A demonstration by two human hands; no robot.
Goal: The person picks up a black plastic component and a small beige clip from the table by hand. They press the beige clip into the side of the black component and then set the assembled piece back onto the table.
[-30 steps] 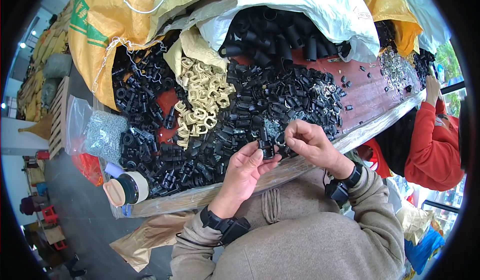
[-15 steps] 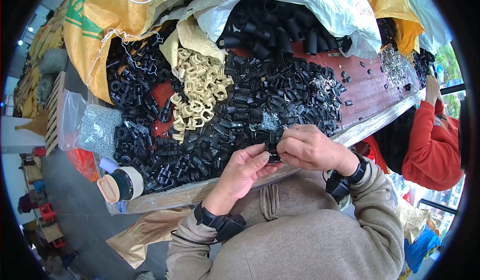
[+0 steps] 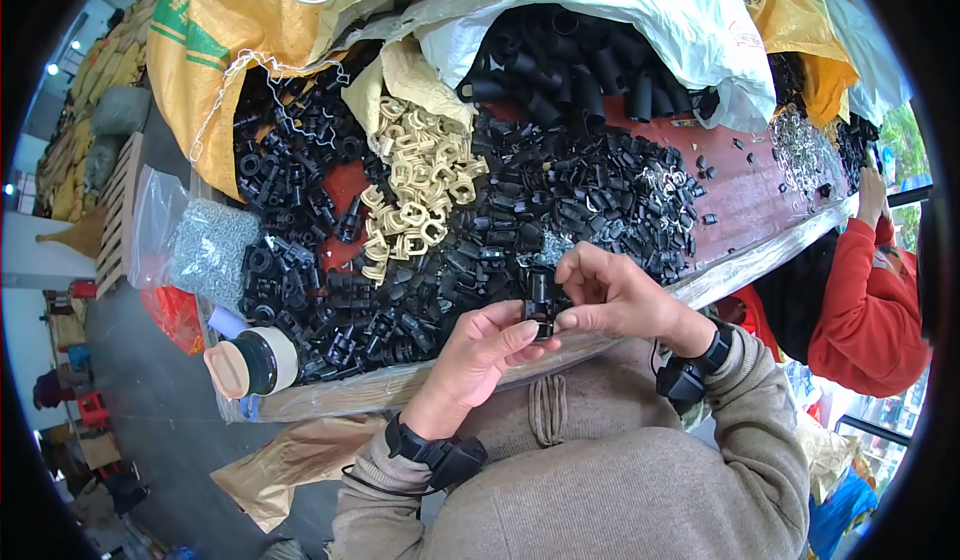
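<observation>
A small black cylindrical plastic fitting point(image 3: 540, 290) stands upright between my hands, just over the table's near edge. My left hand point(image 3: 485, 352) is closed on its lower end, thumb in front and fingers behind. My right hand point(image 3: 628, 298) is at the fitting's right side, thumb and curled fingertips against it; the exact contact is partly hidden. Right behind the hands is a small pile of silvery screws point(image 3: 548, 248). Around it spreads a heap of small black plastic pieces point(image 3: 590, 195).
Cream-coloured plastic rings point(image 3: 415, 200) spill from a sack. Larger black fittings point(image 3: 285, 270) lie left, beside a bag of screws point(image 3: 212, 250) and a lidded flask point(image 3: 255, 362). Black tubes point(image 3: 600, 70) fill a white sack point(image 3: 660, 0). A person in red point(image 3: 865, 305) works at the right.
My right hand's fingers have lifted off the fitting's top and opened somewhat, baring more of it. My left hand keeps its hold. The view has shifted slightly.
</observation>
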